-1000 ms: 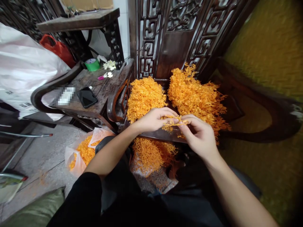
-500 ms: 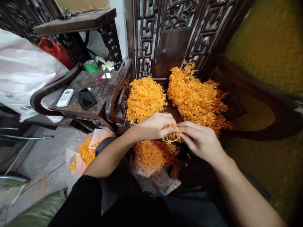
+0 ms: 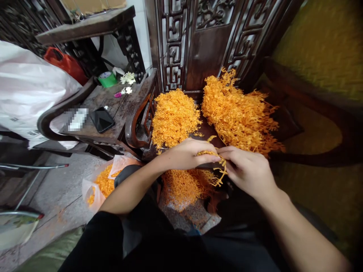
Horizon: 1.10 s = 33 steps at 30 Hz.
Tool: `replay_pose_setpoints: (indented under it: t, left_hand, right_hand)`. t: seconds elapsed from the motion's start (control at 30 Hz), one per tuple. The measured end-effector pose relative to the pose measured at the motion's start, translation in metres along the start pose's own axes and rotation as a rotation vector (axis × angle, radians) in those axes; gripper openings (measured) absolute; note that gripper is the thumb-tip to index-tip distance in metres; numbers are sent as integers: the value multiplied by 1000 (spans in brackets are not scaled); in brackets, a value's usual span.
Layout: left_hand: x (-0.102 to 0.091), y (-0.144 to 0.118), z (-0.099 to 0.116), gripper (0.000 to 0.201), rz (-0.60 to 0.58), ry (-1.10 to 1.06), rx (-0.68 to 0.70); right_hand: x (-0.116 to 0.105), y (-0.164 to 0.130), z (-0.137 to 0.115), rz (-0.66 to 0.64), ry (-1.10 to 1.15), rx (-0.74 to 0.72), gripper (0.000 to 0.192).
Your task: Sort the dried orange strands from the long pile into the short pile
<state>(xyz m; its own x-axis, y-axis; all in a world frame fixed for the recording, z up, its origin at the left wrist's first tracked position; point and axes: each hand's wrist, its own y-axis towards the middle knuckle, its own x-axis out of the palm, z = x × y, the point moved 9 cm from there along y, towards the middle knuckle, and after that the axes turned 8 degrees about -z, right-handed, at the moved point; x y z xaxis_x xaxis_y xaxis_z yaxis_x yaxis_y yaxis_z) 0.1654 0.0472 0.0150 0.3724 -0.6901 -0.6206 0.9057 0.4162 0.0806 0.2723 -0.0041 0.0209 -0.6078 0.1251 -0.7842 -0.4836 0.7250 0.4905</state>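
Observation:
Both hands meet over the front edge of a dark carved wooden chair seat (image 3: 208, 130). My left hand (image 3: 185, 155) and my right hand (image 3: 249, 172) each pinch an end of a thin orange plastic sprig (image 3: 217, 164), which curls down between them. Behind the hands lie two heaps of orange sprigs on the seat: a finer, denser heap (image 3: 174, 115) at the left and a looser, branchier heap (image 3: 239, 115) at the right. Under the hands an open bag (image 3: 184, 189) holds more orange pieces.
A side table (image 3: 113, 107) at left carries a black phone (image 3: 102, 119), a white remote, a green tape roll (image 3: 107, 79) and small white flowers. A plastic bag of orange bits (image 3: 100, 183) sits on the floor. A big white sack (image 3: 25, 90) fills the far left.
The sprig was stretched flat between my hands, then bunched, and now hangs curled downward. Both hands have dropped a little toward the chair's front edge.

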Motion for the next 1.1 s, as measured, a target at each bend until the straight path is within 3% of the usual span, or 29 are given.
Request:
replay_pose_setpoints:
  t: [0.07,0.17,0.3,0.47,0.6,0.83,1.0,1.1]
  left_hand:
    - [0,1,1,28,12,-6,21]
    - [1,1,2,26,24,21,75]
    - [2,1,1,26,62,153,68]
    - [7,1,5,26,76,153,100]
    - [4,0,0,23,167,150,91]
    - [7,6,0,25,138,177,4]
    - [3,6,19,30,134,236,72]
    - [1,0,39,28,97,169,176]
  right_hand:
    - [-3,1,7,91,135,103,11]
    - [-2,-5,33,252,415,372,8]
    - [11,-14,55,333,658,617,23]
    - [6,-20,64,420,661,666,27]
    - [21,-27,74,385,846,761,33]
    - [18,-26,66,384,775,725,28]
    - [24,-29,60,511,994,823,31]
    - [11,-30,76,635,970,844,31]
